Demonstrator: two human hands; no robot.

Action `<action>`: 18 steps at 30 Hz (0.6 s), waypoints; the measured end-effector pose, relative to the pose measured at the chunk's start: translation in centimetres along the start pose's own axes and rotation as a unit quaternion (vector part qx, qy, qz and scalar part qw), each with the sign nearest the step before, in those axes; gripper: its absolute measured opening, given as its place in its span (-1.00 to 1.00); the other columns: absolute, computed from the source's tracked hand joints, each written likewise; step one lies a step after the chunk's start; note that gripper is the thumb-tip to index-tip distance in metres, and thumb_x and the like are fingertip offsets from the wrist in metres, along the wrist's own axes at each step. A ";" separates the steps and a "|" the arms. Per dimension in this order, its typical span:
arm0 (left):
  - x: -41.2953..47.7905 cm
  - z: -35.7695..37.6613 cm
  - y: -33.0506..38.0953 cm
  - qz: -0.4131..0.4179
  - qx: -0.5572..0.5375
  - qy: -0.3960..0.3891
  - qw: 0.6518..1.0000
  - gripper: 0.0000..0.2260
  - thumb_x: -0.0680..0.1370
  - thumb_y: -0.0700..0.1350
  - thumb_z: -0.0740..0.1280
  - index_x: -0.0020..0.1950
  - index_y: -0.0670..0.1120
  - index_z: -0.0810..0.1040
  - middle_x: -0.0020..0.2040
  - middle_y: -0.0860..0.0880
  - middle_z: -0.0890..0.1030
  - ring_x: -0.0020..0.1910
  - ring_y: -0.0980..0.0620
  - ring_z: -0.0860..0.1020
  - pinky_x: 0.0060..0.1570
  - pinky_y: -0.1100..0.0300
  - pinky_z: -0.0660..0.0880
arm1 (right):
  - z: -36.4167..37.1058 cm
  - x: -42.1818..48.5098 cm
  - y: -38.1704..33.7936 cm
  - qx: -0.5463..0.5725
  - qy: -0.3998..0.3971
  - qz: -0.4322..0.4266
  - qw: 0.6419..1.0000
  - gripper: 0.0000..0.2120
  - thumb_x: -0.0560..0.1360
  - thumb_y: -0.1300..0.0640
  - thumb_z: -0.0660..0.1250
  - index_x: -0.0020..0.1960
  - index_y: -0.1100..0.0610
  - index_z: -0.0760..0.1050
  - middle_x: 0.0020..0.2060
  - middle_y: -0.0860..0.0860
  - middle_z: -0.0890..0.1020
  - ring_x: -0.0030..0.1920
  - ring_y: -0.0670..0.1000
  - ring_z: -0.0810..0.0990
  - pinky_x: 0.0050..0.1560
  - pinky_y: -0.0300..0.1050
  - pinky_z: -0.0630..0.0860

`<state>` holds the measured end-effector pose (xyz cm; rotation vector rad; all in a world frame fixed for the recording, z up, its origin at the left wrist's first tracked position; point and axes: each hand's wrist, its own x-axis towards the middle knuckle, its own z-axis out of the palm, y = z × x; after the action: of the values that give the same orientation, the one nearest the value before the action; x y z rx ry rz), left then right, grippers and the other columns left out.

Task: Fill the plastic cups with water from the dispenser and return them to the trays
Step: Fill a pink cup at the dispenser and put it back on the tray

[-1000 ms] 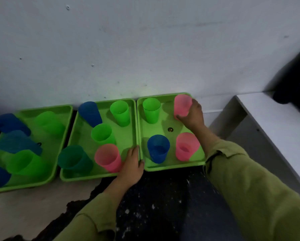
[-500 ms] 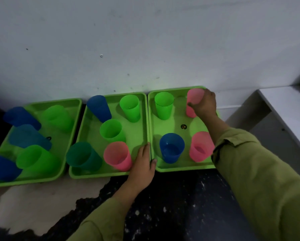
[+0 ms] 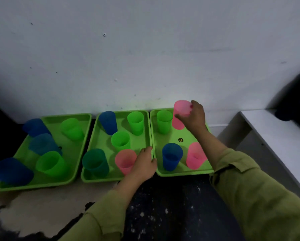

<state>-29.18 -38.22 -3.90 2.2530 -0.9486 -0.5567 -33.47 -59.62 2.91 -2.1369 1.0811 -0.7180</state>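
Pink cup (image 3: pixel 180 111) gripped by curled right hand (image 3: pixel 194 117), arm stretched forward.

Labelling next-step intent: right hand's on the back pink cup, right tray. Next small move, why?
Probably lift the pink cup straight up, clear of the right tray: the right hand grips it near the rim, and the left hand rests at that tray's left rim, apparently steadying.
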 end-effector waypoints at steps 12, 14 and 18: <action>-0.2 -13.0 1.0 0.088 -0.038 0.121 0.988 -0.21 0.40 -0.01 0.48 0.48 -0.18 0.15 0.43 -0.18 0.30 0.40 -0.09 0.30 0.38 0.06 0.28 | 0.6 -7.4 -12.7 0.059 -0.081 -0.145 0.984 -0.14 0.22 -0.04 0.58 0.38 0.23 0.30 0.18 0.11 0.52 0.10 0.08 0.52 0.13 -0.09 0.46; -0.4 -15.1 0.0 0.083 -0.044 0.135 0.986 -0.17 0.35 0.01 0.52 0.47 -0.18 0.17 0.42 -0.17 0.33 0.39 -0.09 0.33 0.35 0.03 0.31 | 1.5 -8.6 -14.7 0.075 -0.097 -0.155 0.980 -0.16 0.21 -0.03 0.59 0.37 0.21 0.33 0.15 0.09 0.53 0.02 0.02 0.52 0.04 -0.19 0.43; -1.4 -18.7 -2.9 0.135 -0.091 0.163 0.973 -0.34 0.28 -0.05 0.56 0.30 -0.12 0.39 0.19 -0.07 0.52 0.17 -0.03 0.50 0.12 0.04 0.48 | 4.0 -11.1 -18.7 0.081 -0.105 -0.178 0.975 -0.17 0.19 -0.04 0.60 0.35 0.19 0.37 0.12 0.06 0.56 0.02 -0.01 0.54 0.04 -0.24 0.42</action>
<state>-17.79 -28.47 7.74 1.9341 -0.9680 -0.1388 -27.13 -40.50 12.05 -2.2279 0.5142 -0.6929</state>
